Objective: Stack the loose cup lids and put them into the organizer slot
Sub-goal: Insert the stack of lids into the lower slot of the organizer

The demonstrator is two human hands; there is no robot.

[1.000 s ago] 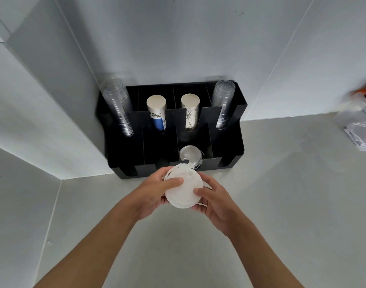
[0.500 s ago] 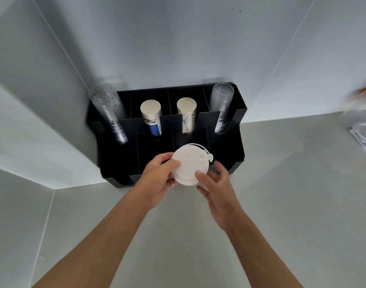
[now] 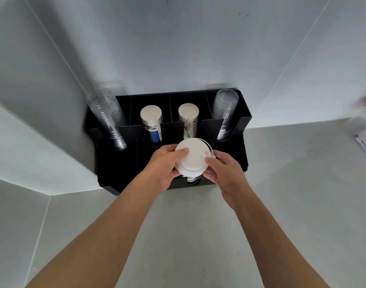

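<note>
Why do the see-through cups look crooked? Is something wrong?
Both stacks of clear cups, left and right, tilt outward in the black organizer, while the paper cup stacks look straighter. Nothing looks spilled or broken. Both hands hold white lids over a front slot.

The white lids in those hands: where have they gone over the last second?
Both hands, left and right, carried the white lids forward from above the counter to over the black organizer, above its front slot. Both hands kept their grip. The cup stacks at the back stayed put.
</note>
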